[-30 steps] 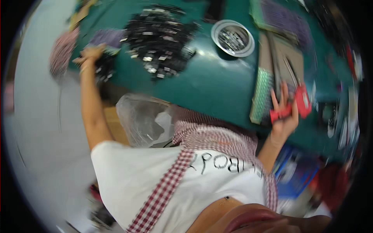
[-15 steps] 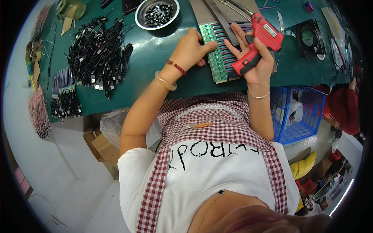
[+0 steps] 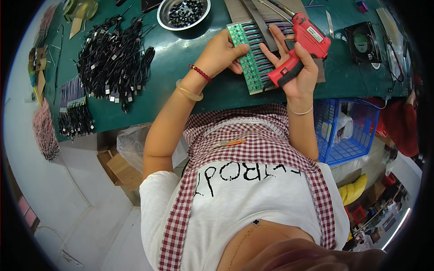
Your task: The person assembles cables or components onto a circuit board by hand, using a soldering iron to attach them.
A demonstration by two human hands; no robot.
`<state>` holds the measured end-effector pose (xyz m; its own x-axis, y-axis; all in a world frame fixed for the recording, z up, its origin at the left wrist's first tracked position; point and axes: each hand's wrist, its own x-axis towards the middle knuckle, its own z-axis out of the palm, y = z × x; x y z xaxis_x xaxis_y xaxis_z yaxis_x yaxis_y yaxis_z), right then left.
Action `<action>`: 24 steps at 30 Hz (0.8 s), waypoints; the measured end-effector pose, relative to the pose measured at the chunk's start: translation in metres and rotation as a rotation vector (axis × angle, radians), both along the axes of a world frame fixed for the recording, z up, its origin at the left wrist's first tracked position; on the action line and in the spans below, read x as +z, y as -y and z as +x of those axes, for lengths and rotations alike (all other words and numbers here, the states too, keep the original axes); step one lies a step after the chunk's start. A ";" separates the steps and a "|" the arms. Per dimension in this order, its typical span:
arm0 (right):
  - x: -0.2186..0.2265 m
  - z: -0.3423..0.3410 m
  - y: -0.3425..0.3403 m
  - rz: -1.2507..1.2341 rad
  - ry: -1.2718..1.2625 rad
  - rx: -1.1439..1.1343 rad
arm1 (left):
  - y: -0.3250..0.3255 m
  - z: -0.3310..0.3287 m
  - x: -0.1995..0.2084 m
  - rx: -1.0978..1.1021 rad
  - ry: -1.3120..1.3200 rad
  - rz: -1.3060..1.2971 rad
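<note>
My left hand pinches the left edge of a green circuit board panel, thumb on top and fingers curled at the edge. Dark and pinkish wires run from the panel's right side, under a long flat metal bar. Across the palm of my right hand lies a red soldering gun with a black trigger area, held by the thumb side while other fingers stretch out over the wires. Its metal tip and thin feed tube point to the far side. A brown board lies under the panel.
A metal bowl of small black parts stands at the far middle. Left of it lies a heap of black cables with plugs, beside a wired bundle. A black fan sits at the right, above a blue crate.
My left hand has shifted slightly left, and the circuit board panel has moved left and tilted with it. My right hand and the soldering gun stay nearly in place.
</note>
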<state>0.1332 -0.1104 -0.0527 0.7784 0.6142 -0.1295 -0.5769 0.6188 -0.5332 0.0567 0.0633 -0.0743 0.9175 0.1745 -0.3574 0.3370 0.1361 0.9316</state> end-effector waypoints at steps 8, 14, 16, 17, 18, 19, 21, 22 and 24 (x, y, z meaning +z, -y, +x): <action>0.006 -0.003 0.000 -0.040 -0.031 0.002 | 0.005 0.000 0.001 0.024 -0.010 0.013; 0.009 0.000 0.011 0.016 -0.084 0.062 | -0.007 -0.006 0.016 0.005 -0.046 0.166; 0.013 0.002 0.024 -0.010 -0.077 0.091 | -0.028 -0.011 0.032 0.060 -0.022 0.574; 0.014 0.004 0.031 -0.010 -0.056 0.083 | -0.047 -0.007 0.034 0.124 0.085 0.927; 0.017 0.005 0.036 0.012 -0.043 0.102 | -0.069 -0.002 0.032 0.196 0.186 1.281; 0.021 0.006 0.040 0.017 -0.035 0.106 | -0.089 -0.001 0.027 0.200 0.179 1.444; 0.026 0.009 0.044 0.020 -0.021 0.109 | -0.110 0.010 0.022 0.089 -0.023 1.561; 0.028 0.009 0.045 0.024 -0.017 0.102 | -0.116 0.012 0.015 -0.012 -0.107 1.496; 0.032 0.011 0.048 0.027 -0.012 0.091 | -0.121 0.017 0.001 -0.052 -0.033 1.525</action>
